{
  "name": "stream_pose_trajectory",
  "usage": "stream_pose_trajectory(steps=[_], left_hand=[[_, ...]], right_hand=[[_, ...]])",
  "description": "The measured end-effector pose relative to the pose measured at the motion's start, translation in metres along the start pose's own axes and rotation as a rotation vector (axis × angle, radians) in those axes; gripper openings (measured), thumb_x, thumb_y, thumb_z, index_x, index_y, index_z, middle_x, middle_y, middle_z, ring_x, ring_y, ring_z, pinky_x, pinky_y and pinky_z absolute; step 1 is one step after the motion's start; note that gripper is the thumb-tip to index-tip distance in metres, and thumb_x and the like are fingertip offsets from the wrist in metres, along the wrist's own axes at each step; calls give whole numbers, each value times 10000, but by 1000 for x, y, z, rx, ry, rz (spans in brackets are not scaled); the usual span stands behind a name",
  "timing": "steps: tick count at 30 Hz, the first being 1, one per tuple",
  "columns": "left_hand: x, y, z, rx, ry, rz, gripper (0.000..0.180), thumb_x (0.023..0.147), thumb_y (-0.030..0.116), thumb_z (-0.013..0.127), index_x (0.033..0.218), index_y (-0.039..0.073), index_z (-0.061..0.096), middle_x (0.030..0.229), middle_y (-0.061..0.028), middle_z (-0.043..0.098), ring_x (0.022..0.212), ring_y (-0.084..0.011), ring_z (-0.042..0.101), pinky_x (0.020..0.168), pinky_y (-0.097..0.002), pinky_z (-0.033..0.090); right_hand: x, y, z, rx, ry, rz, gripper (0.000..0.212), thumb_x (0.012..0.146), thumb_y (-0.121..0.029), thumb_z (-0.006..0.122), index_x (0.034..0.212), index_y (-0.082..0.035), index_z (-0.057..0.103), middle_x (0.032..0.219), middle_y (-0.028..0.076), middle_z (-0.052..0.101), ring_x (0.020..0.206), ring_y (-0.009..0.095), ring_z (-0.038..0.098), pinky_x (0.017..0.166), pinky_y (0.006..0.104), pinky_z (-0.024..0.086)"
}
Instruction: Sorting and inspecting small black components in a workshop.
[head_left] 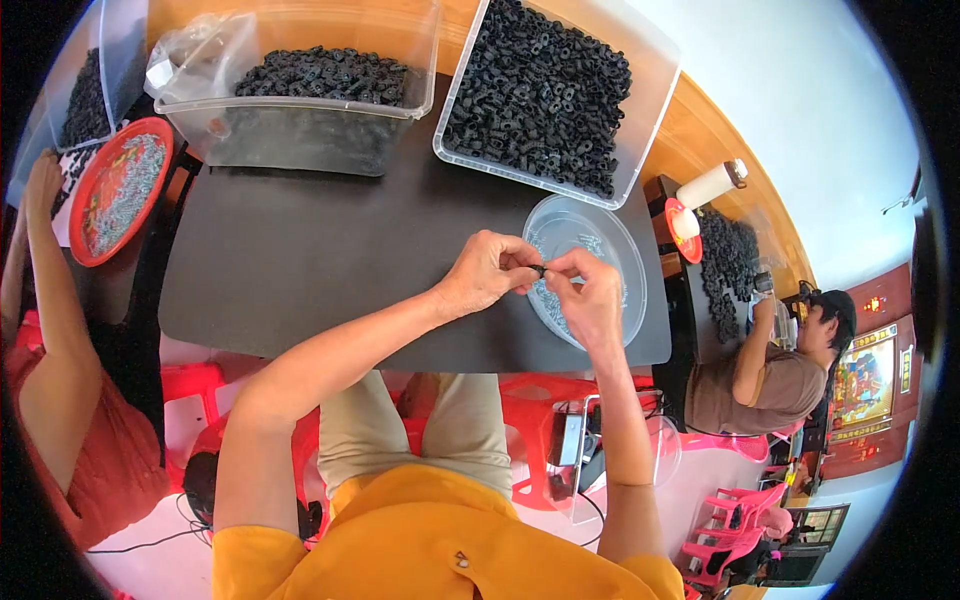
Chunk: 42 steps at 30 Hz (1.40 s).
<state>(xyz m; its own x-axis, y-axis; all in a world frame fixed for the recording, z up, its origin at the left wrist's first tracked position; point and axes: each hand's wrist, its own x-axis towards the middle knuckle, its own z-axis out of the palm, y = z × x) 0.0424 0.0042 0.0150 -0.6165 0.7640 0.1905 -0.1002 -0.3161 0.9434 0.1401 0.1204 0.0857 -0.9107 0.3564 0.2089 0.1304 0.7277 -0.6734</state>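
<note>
Translucent rectangular plastic bin (300, 140) of small black moulded parts (325, 75): I list it first, on the dark brown tabletop (300, 240). Left hand (478, 272): fingers pinching one small black plastic piece (539, 271), held up over the left rim of a round clear plastic dish (637, 255) of slim silver metal fasteners (590, 244). Right hand (590, 290): fingers closed on the piece's right side; whether a fastener sits between them, I cannot tell. Risks, my judgement: slight fingertip purchase could drop the piece among the fasteners; a dipping wrist could tip the dish.
</note>
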Motion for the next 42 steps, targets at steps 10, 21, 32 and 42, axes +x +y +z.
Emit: stream_pose_trajectory(steps=[10,21,32,42], left_hand=[[0,3,0,163,202,10,100,737,12,647,809,-56,634,657,-86,639,568,-111,603,522,-250,494],[4,-4,-7,155,259,-72,125,666,38,696,768,-29,667,679,-95,655,619,-111,602,579,-253,482],[2,-6,-7,33,269,-140,111,668,1,690,763,-50,663,705,-93,654,642,-108,596,599,-248,484],[6,26,-4,137,318,82,92,704,19,677,786,-4,640,694,-28,637,598,-51,531,520,-218,425]], right_hand=[[6,-1,24,-167,143,-280,81,724,31,565,790,-10,541,741,155,553,699,340,566,597,427,443],[-3,-7,38,-261,124,-330,338,658,70,578,965,-25,476,885,161,507,817,362,497,699,438,420],[-3,-4,49,-409,160,-454,268,697,50,529,950,-19,479,826,151,508,769,339,502,624,420,457],[-5,-13,28,-425,271,-356,472,696,-64,646,1139,-55,484,990,123,573,857,290,569,692,391,487]])
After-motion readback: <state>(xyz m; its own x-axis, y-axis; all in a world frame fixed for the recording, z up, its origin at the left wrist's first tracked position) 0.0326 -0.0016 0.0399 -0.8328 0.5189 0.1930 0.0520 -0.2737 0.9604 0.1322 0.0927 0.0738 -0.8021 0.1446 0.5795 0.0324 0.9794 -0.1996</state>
